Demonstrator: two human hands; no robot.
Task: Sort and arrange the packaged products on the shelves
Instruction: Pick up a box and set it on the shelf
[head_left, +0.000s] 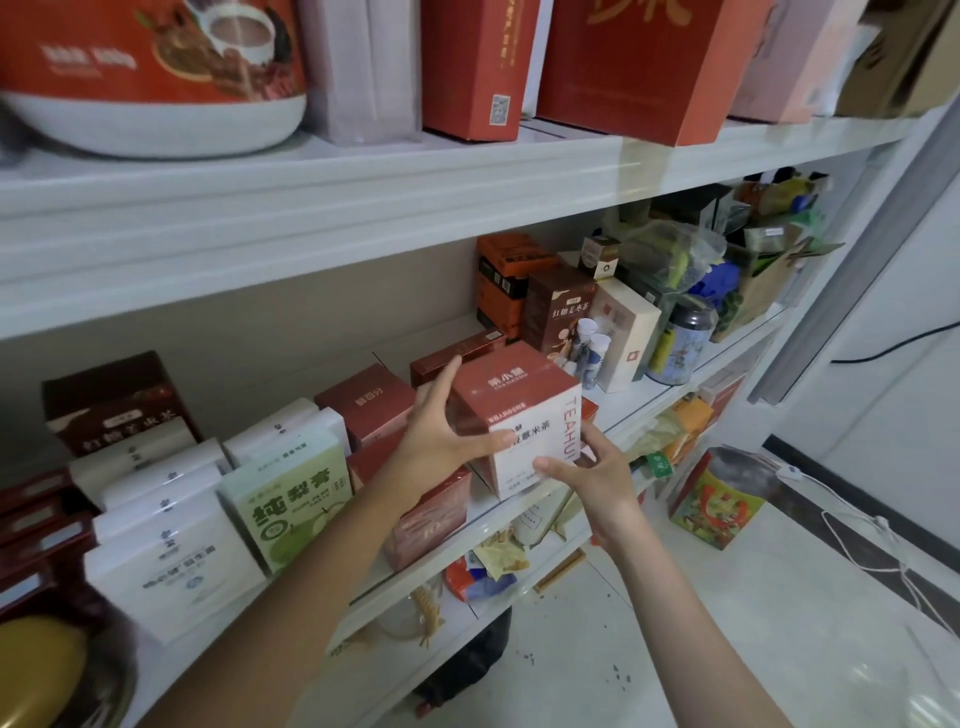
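A red and white tea box (519, 410) is held at the front of the middle shelf (670, 395), tilted slightly. My left hand (441, 434) grips its left side, thumb across the front. My right hand (592, 467) holds its lower right corner from below. Left of it stand dark red boxes (363, 402), a green pear paste box (291, 499) and several white boxes (166, 540). A red box (431, 514) lies under my left wrist at the shelf's front edge.
Brown and orange boxes (556, 306), a cream box (623, 332), a tin (680, 343) and bagged goods (670, 249) fill the shelf's right part. Large red boxes (634, 67) stand on the top shelf (363, 182). A colourful bag (717, 499) sits on the floor.
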